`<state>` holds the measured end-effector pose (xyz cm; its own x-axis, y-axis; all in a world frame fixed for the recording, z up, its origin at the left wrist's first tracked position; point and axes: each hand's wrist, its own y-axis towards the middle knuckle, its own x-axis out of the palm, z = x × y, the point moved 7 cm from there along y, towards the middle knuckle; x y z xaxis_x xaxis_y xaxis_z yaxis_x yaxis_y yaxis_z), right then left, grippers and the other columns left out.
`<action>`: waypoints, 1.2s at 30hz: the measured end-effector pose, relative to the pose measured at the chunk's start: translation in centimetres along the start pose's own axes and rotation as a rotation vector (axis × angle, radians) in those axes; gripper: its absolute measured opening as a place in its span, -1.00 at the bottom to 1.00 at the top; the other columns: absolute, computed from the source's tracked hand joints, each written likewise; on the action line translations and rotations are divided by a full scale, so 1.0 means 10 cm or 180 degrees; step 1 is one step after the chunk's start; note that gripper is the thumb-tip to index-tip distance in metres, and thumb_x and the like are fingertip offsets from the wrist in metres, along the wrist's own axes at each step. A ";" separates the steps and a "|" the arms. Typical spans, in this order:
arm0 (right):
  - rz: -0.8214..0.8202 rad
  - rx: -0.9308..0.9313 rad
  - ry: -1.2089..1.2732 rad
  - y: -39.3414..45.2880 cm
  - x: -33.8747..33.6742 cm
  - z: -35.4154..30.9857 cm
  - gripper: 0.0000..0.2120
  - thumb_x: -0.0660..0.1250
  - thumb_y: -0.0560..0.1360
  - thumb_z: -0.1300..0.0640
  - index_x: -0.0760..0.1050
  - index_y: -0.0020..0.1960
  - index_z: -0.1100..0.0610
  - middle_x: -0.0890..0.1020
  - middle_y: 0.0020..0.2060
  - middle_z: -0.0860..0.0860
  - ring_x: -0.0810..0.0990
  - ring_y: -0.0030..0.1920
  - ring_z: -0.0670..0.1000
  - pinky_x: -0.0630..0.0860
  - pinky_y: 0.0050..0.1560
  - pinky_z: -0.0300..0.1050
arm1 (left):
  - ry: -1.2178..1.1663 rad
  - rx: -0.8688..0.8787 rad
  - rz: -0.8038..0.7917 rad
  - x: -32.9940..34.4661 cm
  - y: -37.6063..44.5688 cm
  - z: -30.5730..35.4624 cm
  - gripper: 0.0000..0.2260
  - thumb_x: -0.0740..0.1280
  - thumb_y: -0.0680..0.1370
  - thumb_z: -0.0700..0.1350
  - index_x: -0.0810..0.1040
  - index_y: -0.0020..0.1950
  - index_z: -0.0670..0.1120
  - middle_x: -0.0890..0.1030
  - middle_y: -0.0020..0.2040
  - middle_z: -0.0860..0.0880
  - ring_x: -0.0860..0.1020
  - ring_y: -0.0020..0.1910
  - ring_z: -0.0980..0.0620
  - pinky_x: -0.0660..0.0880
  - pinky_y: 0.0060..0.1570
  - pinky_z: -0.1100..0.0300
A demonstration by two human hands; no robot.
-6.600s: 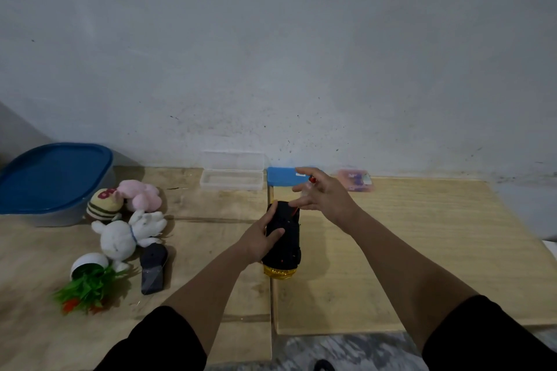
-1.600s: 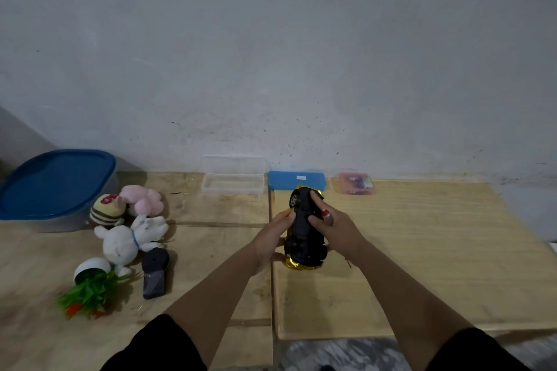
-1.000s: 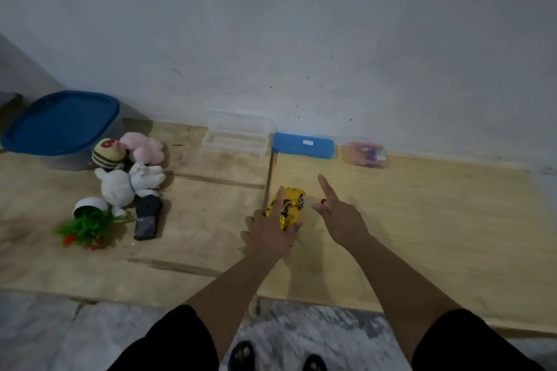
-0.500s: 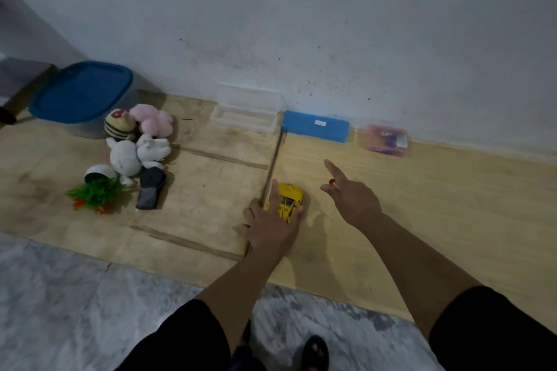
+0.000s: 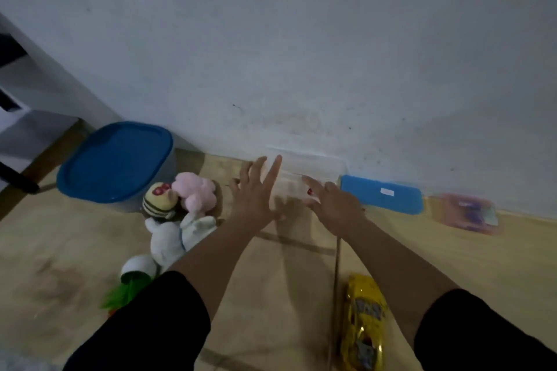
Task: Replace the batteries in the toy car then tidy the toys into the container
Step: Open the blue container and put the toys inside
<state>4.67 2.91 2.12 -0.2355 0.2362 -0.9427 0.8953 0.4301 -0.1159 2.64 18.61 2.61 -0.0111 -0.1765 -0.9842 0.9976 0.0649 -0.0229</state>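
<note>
The yellow toy car [image 5: 364, 322] stands on its wheels on the wooden floor near me, between my forearms, touched by neither hand. My left hand [image 5: 256, 193] is stretched forward with fingers spread, just left of the clear plastic container [image 5: 313, 166] by the wall. My right hand [image 5: 331, 205] reaches toward the container's front edge, with something small and red showing at its fingers. Its blue lid [image 5: 381, 194] lies flat to the right. Soft toys lie to the left: a striped bee [image 5: 159, 200], a pink plush [image 5: 197, 190] and a white rabbit [image 5: 177, 238].
A big tub with a blue lid [image 5: 116, 161] stands at the back left by the wall. A white pot with green plastic leaves [image 5: 134, 278] lies tipped near my left sleeve. A pink battery packet [image 5: 465, 214] sits at the right, along the wall.
My left hand has let go of the yellow car, which now stands alone close to me. Both hands have moved forward to the clear container, and the view has shifted closer and leftward.
</note>
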 end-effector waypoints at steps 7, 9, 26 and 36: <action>0.0151 0.0044 -0.0225 0.69 0.48 -0.30 -0.49 0.04 0.58 -0.16 0.02 0.48 -0.08 0.38 0.27 0.06 0.43 0.20 0.05 0.38 0.28 -0.01 | 0.0221 0.0875 -0.0385 0.19 0.73 -0.34 0.11 0.49 0.29 0.22 -0.29 0.51 0.11 -0.13 0.54 0.07 -0.12 0.50 -0.08 0.09 0.38 -0.10; 0.0109 0.0076 -0.0248 0.74 0.55 -0.29 -0.48 0.02 0.58 -0.18 0.01 0.48 -0.08 0.37 0.27 0.07 0.40 0.21 0.05 0.36 0.29 0.00 | 0.0208 0.0972 -0.0484 0.29 0.83 -0.37 0.14 0.51 0.27 0.20 -0.31 0.51 0.10 -0.14 0.54 0.09 -0.14 0.50 -0.08 0.08 0.39 -0.11; 0.0640 0.0726 -0.0898 0.72 0.25 -0.07 -0.46 0.00 0.54 -0.17 0.17 0.47 0.00 0.35 0.39 0.13 0.24 0.42 0.15 0.21 0.37 0.24 | 0.0066 0.1547 -0.0080 0.40 0.94 -0.31 -0.08 0.41 0.42 0.16 -0.26 0.46 0.17 0.23 0.33 -0.10 0.23 0.31 -0.08 0.16 0.25 0.01; 0.0049 0.0853 -0.0947 0.40 0.67 0.00 -0.41 -0.22 0.59 -0.16 0.34 0.37 0.11 0.48 0.33 0.10 0.39 0.38 0.15 0.18 0.33 0.35 | 0.0000 0.1721 0.0068 0.56 0.68 -0.32 -0.29 0.34 0.47 -0.06 0.06 0.53 -0.01 0.50 0.23 -0.03 0.49 0.18 -0.06 0.39 0.10 0.03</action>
<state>6.69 6.22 -4.65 -0.1367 -0.0387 -0.9899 0.9740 0.1768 -0.1415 9.16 21.25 -3.59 0.0097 -0.1806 -0.9835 0.8904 -0.4461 0.0907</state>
